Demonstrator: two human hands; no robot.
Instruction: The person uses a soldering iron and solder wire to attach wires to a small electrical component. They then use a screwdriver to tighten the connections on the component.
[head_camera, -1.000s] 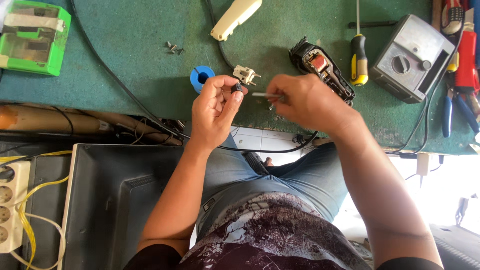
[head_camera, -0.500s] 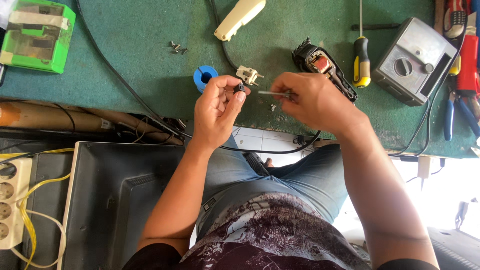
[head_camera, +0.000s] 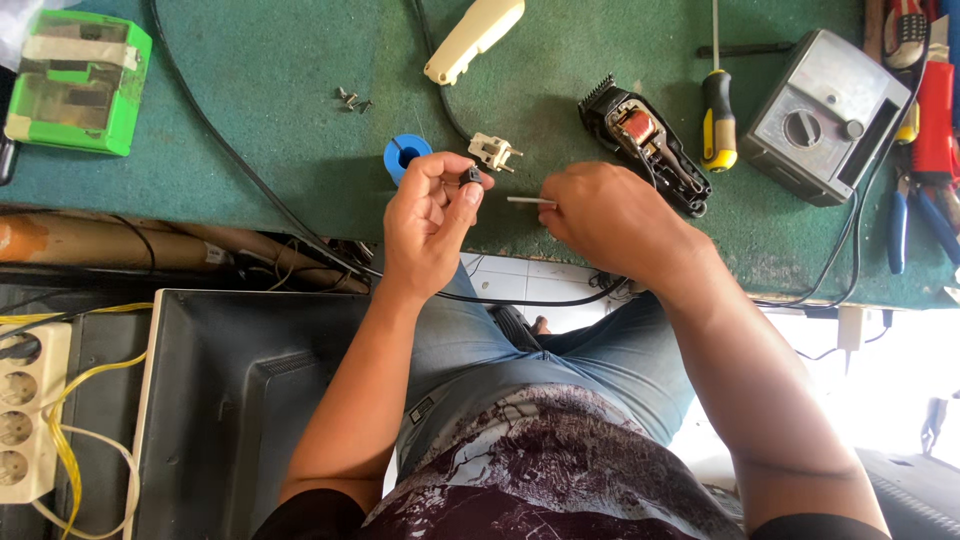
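Observation:
My left hand (head_camera: 430, 222) pinches a small black part (head_camera: 471, 178) between thumb and fingers, just above the green table edge. My right hand (head_camera: 605, 215) is closed on a thin white wire (head_camera: 528, 201) whose free end points left toward the black part, a short gap away. Behind the hands lie a blue solder spool (head_camera: 403, 154), a small white plug piece (head_camera: 495, 153) and an opened hair clipper (head_camera: 645, 145) with its coil showing.
On the green mat (head_camera: 250, 110): a green box (head_camera: 75, 82) far left, loose screws (head_camera: 352, 98), a cream clipper cover (head_camera: 474, 38), a yellow-handled screwdriver (head_camera: 717, 115), a grey meter (head_camera: 825, 115), red and blue pliers (head_camera: 925, 150). Black cable (head_camera: 240, 170) crosses. A monitor back (head_camera: 240, 410) and power strip (head_camera: 25, 410) sit below.
My right hand has drawn back to the right, so the wire tip is now apart from the black part. The left hand holds its place.

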